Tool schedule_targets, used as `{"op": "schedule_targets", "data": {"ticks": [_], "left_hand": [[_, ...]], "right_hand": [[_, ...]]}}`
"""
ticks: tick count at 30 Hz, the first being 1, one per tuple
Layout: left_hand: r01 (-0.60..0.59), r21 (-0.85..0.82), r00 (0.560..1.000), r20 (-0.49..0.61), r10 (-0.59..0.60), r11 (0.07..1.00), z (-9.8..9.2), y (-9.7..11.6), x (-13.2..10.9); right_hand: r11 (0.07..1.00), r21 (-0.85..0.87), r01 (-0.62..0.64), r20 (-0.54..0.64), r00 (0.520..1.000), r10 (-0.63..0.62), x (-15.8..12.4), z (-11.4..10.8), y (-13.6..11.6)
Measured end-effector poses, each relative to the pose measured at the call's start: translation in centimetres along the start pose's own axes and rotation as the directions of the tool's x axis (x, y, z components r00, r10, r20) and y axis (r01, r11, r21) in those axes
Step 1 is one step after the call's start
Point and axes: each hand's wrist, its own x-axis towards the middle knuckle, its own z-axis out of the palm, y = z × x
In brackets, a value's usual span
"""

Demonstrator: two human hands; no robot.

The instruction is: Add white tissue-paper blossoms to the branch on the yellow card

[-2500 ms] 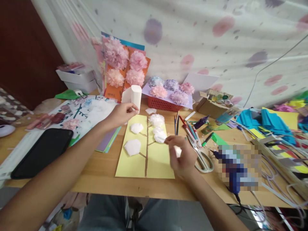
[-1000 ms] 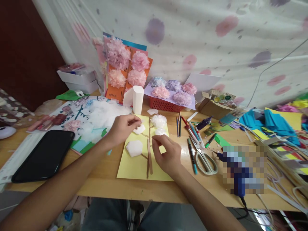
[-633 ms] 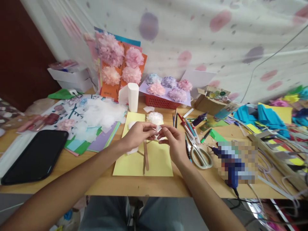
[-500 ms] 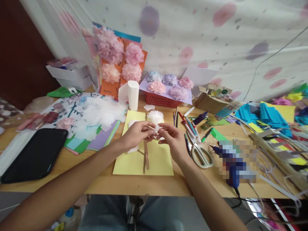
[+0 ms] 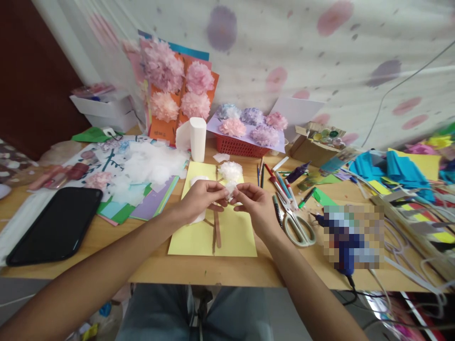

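Between my two hands is a small piece of white tissue paper (image 5: 231, 187), pinched by the fingertips of both. My left hand (image 5: 208, 198) closes on it from the left, and my right hand (image 5: 251, 201) from the right. Below them lies a yellow sheet (image 5: 234, 239) with a brown strip (image 5: 217, 229) running up its middle like a stem. A fluffy white paper flower (image 5: 231, 169) sits near the sheet's top, just beyond my fingers. Another white item (image 5: 197, 217) is partly hidden under my left hand.
Scissors (image 5: 298, 227), pens (image 5: 280, 182) and a glue gun (image 5: 343, 241) lie to the right. A white bottle-like container (image 5: 197, 139) stands behind the sheet. Left are a white tissue pile (image 5: 151, 161) and a black tray-like slab (image 5: 57, 225). Behind is a red basket (image 5: 238, 147).
The white tissue between my fingertips shows more openly and appears slightly raised. Both hands keep their pinch in nearly the same place; the view has shifted a little.
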Motion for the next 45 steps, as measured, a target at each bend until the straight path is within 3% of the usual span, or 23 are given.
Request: {"op": "schedule_targets", "data": {"ticks": [6,21,32,45], "left_hand": [[0.093,-0.079,0.995,-0.028,-0.096,0.992,-0.22,0.36,0.02],[-0.026,-0.017,0.997,-0.075,0.024,1.0,0.25,0.26,-0.3],[0.099,-0.209,0.991,-0.073,-0.116,0.973,0.34,0.25,-0.22],[0.037,-0.126,0.997,-0.058,-0.044,0.991,0.5,-0.13,-0.3]], "right_hand": [[1.0,0.018,0.017,-0.017,1.0,-0.017,0.23,-0.04,0.2],[0.993,-0.043,0.113,-0.006,0.994,-0.113,0.16,0.31,0.42],[0.986,-0.051,0.159,-0.039,0.986,-0.161,0.26,0.14,0.83],[0.995,0.021,0.096,-0.081,0.992,-0.094,0.4,0.19,0.95]]}}
